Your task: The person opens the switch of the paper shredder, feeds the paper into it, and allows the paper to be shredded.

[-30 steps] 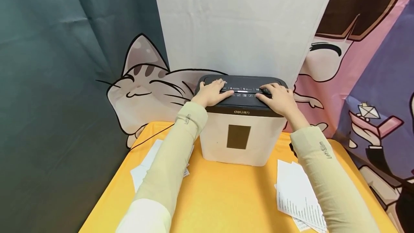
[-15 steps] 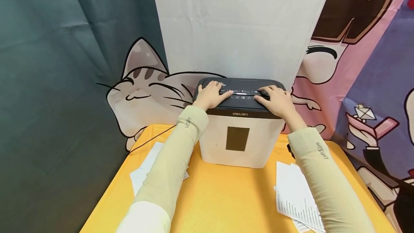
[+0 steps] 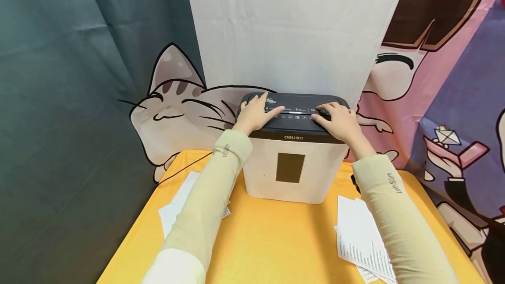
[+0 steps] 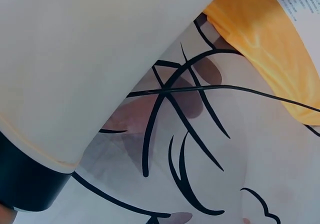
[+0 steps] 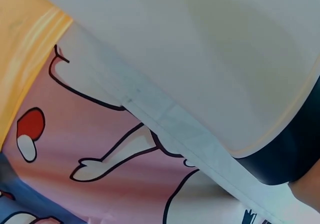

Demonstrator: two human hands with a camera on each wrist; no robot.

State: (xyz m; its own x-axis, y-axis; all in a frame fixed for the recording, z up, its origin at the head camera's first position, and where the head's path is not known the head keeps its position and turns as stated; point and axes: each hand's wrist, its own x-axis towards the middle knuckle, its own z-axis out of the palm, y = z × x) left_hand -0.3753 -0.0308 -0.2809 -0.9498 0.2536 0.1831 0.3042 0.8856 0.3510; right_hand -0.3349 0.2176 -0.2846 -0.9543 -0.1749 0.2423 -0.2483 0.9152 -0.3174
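A paper shredder (image 3: 315, 170) with a white bin stands at the far side of the table. Its dark top (image 3: 300, 101) has a slot and a row of printed icons. My left hand (image 3: 252, 114) rests on the top's left part, fingers spread and thumb pointing toward the slot. On the right part lies my right hand (image 3: 340, 122), its fingertips by the slot's end. Both wrist views are largely filled by the white bin wall (image 4: 90, 59), and at the right wrist view's edge a bit of my hand shows beside the dark rim (image 5: 285, 159).
White paper sheets (image 3: 183, 192) lie left of the shredder, partly under my left sleeve. Printed sheets (image 3: 360, 231) lie on the right. A thin black cord (image 3: 185, 172) runs off to the left. The orange tablecloth (image 3: 272, 240) covers the table; printed curtains hang behind.
My left hand has shifted slightly left on the top, its fingers lifting and reaching farther back. The right hand stays in place. The head view has tilted a little.
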